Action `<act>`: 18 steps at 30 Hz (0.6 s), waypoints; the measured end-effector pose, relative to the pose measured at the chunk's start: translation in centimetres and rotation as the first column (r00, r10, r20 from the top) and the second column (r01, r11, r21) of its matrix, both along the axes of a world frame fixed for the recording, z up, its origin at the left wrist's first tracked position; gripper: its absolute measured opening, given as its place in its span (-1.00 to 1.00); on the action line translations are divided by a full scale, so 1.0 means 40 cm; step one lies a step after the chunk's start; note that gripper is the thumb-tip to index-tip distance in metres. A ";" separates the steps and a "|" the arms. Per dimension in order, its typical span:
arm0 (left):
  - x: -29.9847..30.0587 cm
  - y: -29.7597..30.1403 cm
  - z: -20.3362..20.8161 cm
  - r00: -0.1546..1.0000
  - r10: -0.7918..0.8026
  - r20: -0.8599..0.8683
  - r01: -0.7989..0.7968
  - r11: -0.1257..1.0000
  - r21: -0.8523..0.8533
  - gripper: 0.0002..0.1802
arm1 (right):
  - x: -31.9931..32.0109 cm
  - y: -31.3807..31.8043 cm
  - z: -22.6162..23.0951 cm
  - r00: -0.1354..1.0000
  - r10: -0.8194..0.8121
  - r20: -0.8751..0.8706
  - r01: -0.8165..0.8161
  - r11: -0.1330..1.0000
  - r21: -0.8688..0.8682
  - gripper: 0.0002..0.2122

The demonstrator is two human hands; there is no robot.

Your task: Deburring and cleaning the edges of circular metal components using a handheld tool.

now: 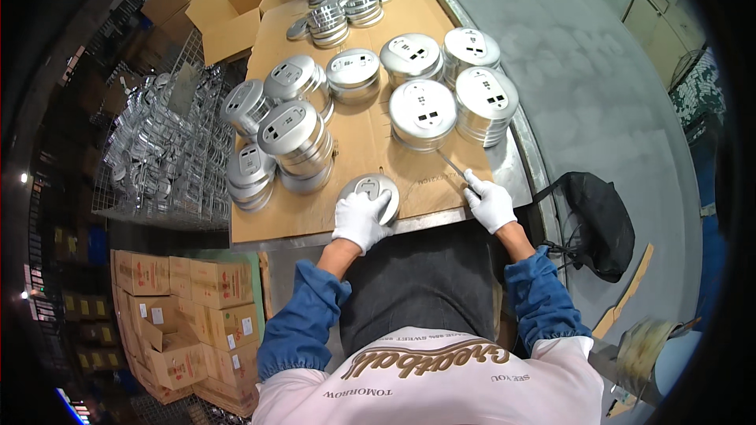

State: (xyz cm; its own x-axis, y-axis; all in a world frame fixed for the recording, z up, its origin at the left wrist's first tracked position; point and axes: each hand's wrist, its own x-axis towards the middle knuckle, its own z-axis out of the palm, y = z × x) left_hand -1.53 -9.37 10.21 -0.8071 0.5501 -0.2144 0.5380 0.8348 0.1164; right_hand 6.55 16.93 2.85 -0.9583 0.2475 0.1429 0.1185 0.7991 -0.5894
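Observation:
My left hand (pixel 360 220), in a white glove, is closed on the near edge of a round silver metal cover (pixel 388 187) with a recessed oval in its face. The cover lies by the table's front edge. My right hand (pixel 491 206), also gloved, grips a thin dark rod-like tool (pixel 450 162), which points away to the left; its exact kind is unclear. The tool's far end is near a stack of similar covers with small dark cut-outs (pixel 423 110). Another stack (pixel 486 98) stands to its right, and several more, including a tall one (pixel 295 138), stand left.
Cardboard (pixel 358 138) covers the worktable. Further covers (pixel 331 24) are piled at the far end, near a blurred person. A wire cage of metal parts (pixel 169 142) and cartons (pixel 216 283) stand left. On the right grey surface lies a black bag (pixel 592 220).

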 end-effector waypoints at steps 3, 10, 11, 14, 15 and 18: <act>-0.021 0.007 0.016 0.992 -0.001 -0.125 0.010 0.997 0.075 -0.24 | -0.032 0.018 0.000 0.993 0.114 -0.028 -0.109 0.983 0.146 -0.67; -0.125 0.157 0.143 0.880 -0.130 -0.457 0.237 0.953 0.186 -0.21 | -0.053 0.045 -0.017 0.965 0.226 -0.133 -0.217 0.973 0.079 -0.65; -0.143 0.183 0.157 0.883 -0.166 -0.439 0.264 0.949 0.173 -0.24 | -0.049 0.044 -0.023 0.960 0.219 -0.172 -0.213 0.975 0.056 -0.66; -0.203 0.236 0.147 0.849 -0.263 -0.459 0.367 0.918 0.153 -0.26 | -0.045 0.030 -0.010 0.956 0.236 -0.174 -0.222 0.970 0.098 -0.65; -0.212 0.252 0.146 0.857 -0.273 -0.436 0.360 0.924 0.128 -0.27 | -0.044 0.028 -0.008 0.954 0.242 -0.178 -0.225 0.968 0.112 -0.64; -0.240 0.287 0.111 0.826 -0.324 -0.462 0.439 0.884 0.164 -0.27 | -0.042 0.030 -0.005 0.949 0.242 -0.203 -0.220 0.967 0.125 -0.63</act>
State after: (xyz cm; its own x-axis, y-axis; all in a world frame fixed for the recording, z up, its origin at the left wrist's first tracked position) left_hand -11.14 2.11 14.66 -0.5012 0.8202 0.2759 0.8518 0.5238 -0.0098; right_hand 4.87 18.15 2.67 -0.9312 -0.0033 0.3645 -0.1974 0.8453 -0.4966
